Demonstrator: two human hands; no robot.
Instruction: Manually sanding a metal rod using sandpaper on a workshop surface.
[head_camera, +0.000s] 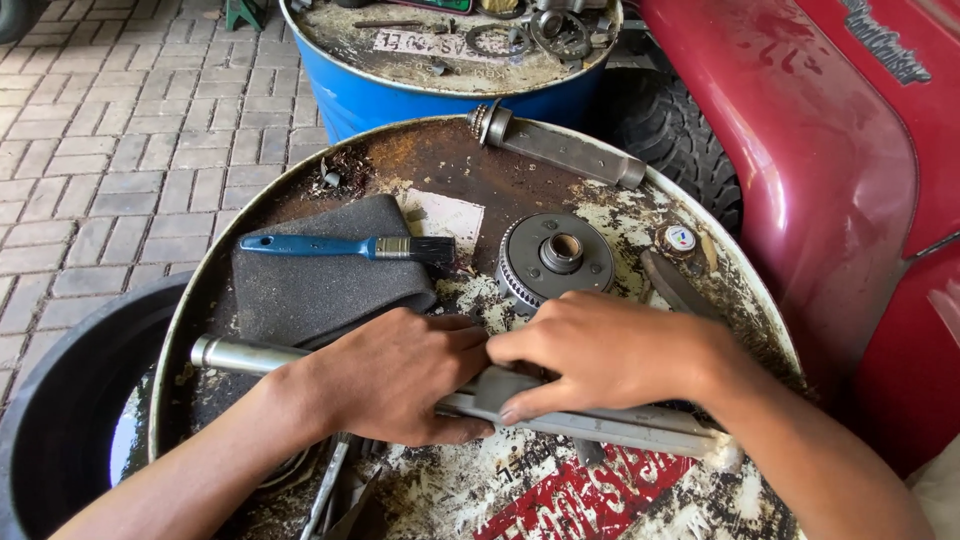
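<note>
the long metal bar (600, 428) lay across the near part of the rusty drum top (450, 165). its long way ran from left to right, and it tipped down a little toward the right. its round end (205, 350) pointed left, near the drum's edge, and the other end pointed right, toward the red machine (830, 150).

the left hand (395, 375) was curled over the middle of the bar, fingers closed around it. the right hand (605, 355) sat just beside it, touching it, fingers bent down and pinching a small grey piece (497, 385) on the bar.

the two hands were very close, so a finger could get pinched if the grey piece slid fast. the bar looked heavy and smooth. it could roll on the bumpy, flaky top and slip off the edge, maybe toward the black tub (60, 400) on the left.

the round toothed wheel (556, 260) lay just behind the right hand. a bump from the knuckles could push it. the blue brush (345, 246) lay on a grey pad (320, 290) behind the left hand, apart from it.
</note>
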